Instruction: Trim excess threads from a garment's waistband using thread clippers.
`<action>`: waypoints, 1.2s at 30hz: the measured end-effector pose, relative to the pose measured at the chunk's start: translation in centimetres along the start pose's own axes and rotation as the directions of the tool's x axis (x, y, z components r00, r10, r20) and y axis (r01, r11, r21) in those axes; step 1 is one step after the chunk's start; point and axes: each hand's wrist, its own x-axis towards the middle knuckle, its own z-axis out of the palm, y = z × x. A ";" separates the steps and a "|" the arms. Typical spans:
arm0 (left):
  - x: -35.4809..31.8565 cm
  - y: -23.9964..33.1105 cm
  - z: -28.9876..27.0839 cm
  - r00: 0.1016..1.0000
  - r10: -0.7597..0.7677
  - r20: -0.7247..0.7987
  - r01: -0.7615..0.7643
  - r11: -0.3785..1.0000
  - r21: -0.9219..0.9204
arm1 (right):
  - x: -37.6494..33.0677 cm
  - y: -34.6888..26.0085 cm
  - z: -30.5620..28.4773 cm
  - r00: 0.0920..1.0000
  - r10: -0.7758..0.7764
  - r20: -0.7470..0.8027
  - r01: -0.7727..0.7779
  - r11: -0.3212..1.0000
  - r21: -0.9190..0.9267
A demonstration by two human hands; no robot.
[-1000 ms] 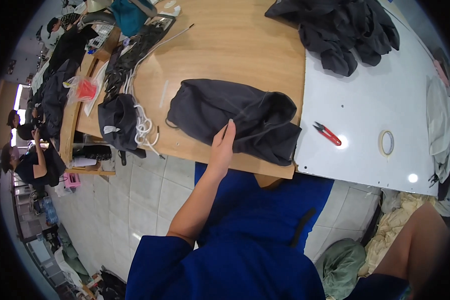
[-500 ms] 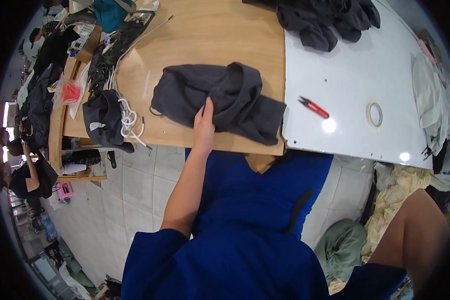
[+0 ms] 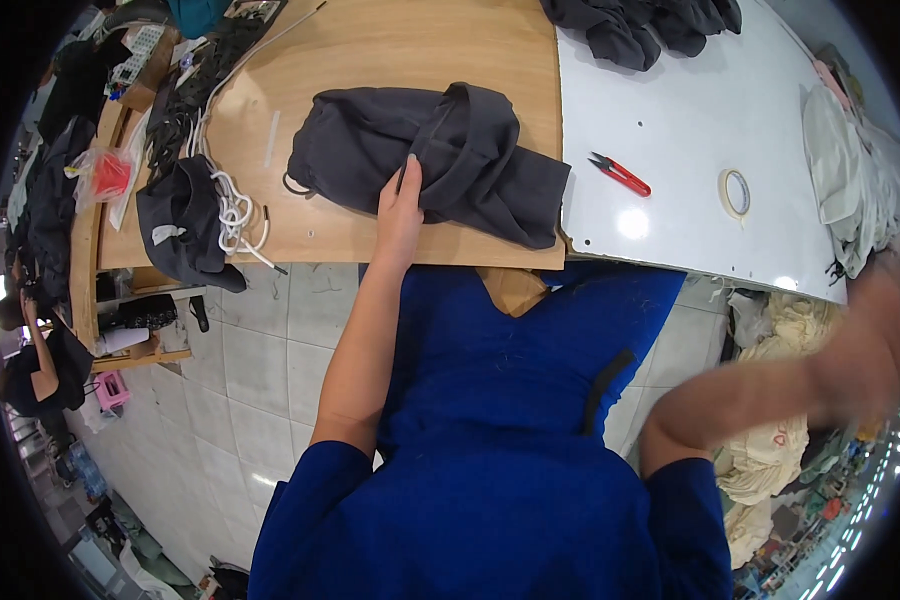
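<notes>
A dark grey garment point(image 3: 370, 135) lies bunched and partly folded over at the front of the wooden table. A thin cord loop pokes out at its left end. My left hand point(image 3: 402, 210) grips its near edge, thumb on top, the other fingers mostly hidden by the cloth. Far off at the right rim, my right hand point(image 3: 875, 345) is smeared by motion, so its fingers cannot be made out. It is nearest to the pale cloth hanging over the right side of the white table.
Red-handled thread snips point(image 3: 622, 177) and a tape roll point(image 3: 735, 193) lie on the white table point(image 3: 660, 120). More dark garments point(image 3: 650, 30) are heaped at its far side. White cords point(image 3: 232, 210) and a dark cloth piece point(image 3: 175, 215) hang at the wooden table's left edge.
My right arm has swung up and outward from the lower right to the right rim. The left hand keeps its hold on the garment. The whole view has shifted slightly.
</notes>
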 end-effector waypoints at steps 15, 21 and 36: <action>0.9 -1.0 2.9 0.988 0.113 0.103 -0.079 0.955 -0.286 | -19.5 8.8 12.6 0.800 0.535 0.271 -0.144 0.610 -0.779; 1.2 -1.0 1.7 0.997 0.008 0.080 0.003 0.990 -0.140 | -19.6 9.0 12.7 0.810 0.538 0.235 -0.187 0.616 -0.765; -2.6 -0.3 4.2 0.932 0.216 0.291 -0.207 0.976 -0.063 | -13.8 3.9 18.6 0.554 0.683 0.476 -0.772 0.636 -0.015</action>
